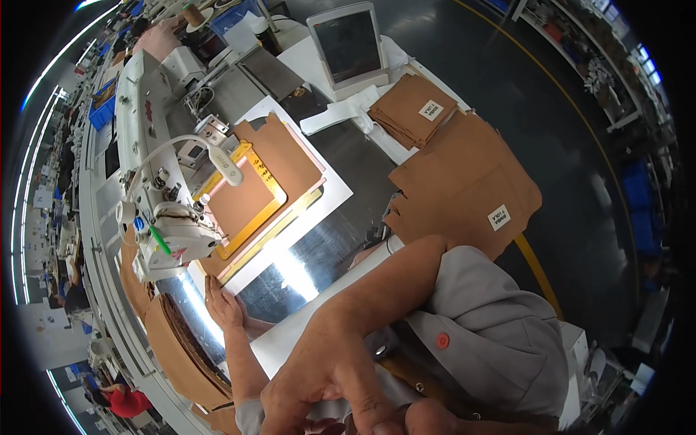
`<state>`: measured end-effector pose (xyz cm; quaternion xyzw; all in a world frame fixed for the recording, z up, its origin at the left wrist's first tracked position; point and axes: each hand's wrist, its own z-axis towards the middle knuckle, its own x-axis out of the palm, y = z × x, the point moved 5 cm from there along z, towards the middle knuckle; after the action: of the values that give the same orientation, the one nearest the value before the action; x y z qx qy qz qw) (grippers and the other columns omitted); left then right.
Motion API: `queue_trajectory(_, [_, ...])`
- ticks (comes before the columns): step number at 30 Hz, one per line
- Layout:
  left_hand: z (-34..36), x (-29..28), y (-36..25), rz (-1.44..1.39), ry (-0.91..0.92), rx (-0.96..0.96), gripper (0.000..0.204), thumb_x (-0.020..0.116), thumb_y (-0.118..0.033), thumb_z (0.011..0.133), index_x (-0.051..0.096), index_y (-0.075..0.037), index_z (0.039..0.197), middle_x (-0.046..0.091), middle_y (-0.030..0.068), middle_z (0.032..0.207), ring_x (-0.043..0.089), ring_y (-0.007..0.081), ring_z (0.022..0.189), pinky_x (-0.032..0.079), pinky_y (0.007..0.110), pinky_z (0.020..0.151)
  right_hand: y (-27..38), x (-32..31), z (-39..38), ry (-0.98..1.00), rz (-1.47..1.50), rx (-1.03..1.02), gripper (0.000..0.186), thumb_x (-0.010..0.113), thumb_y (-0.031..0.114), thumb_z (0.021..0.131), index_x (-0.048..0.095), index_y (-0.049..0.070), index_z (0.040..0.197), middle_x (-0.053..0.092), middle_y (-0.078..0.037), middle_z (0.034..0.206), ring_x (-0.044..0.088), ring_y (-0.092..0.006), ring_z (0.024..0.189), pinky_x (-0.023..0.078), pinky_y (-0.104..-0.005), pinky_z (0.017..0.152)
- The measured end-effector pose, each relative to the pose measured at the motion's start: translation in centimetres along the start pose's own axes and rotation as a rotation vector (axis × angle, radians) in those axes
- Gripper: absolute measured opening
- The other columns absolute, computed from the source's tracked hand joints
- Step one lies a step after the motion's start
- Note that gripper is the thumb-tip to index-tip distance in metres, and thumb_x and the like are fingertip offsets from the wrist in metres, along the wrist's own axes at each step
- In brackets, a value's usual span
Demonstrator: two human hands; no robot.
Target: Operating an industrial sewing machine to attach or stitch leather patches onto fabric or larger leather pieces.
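Observation:
My left hand (225, 306) lies flat, fingers stretched out together, at the near corner of a layered work stack under the sewing machine head (174, 228). On that stack is a brown panel (279, 156), framed by a yellow template (270, 205) with handwriting on it. A white sheet (330, 194) lies beneath. My right arm bends across in front of me. My right hand (319, 373) hangs close to the camera at the lower edge, away from the work; its fingers are bent and their tips run out of the picture, so any held thing is hidden.
Brown panels with white labels (464, 181) lie right of the machine, beside a smaller brown stack (406, 109). A tablet-like screen (349, 47) stands behind. More brown pieces (174, 348) lie at the left. A lamp (225, 163) overhangs the template. Shelves (587, 58) stand far right.

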<state>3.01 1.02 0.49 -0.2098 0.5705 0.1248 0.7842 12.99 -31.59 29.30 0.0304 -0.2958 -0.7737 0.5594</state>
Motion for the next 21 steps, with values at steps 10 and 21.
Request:
queue_trajectory(10, [-0.3, 0.4, 0.2, -0.006, -0.009, 0.03, 0.056, 0.043, -0.018, 0.093, 0.052, 0.002, 0.144, 0.049, 0.0231, 0.152, 0.049, 0.043, 0.137, 0.039, 0.049, 0.112, 1.1, -0.3, -1.7, 0.087, 0.081, 0.019, 0.093, 0.081, 0.051, 0.087, 0.043, -0.012, 0.143, 0.066, -0.015, 0.112, 0.064, -0.0176, 0.096, 0.049, -0.0299, 0.075])
queue_trajectory(21, [-0.1, 0.5, 0.2, -0.055, -0.055, 0.041, 0.055, 0.043, -0.018, 0.093, 0.052, 0.002, 0.143, 0.049, 0.0264, 0.15, 0.048, 0.0456, 0.136, 0.039, 0.051, 0.115, 2.8, -1.6, -3.3, -0.129, -0.164, 0.096, 0.049, 0.078, 0.044, 0.092, 0.064, 0.0, 0.106, 0.065, -0.004, 0.087, 0.063, -0.0135, 0.08, 0.05, -0.0287, 0.073])
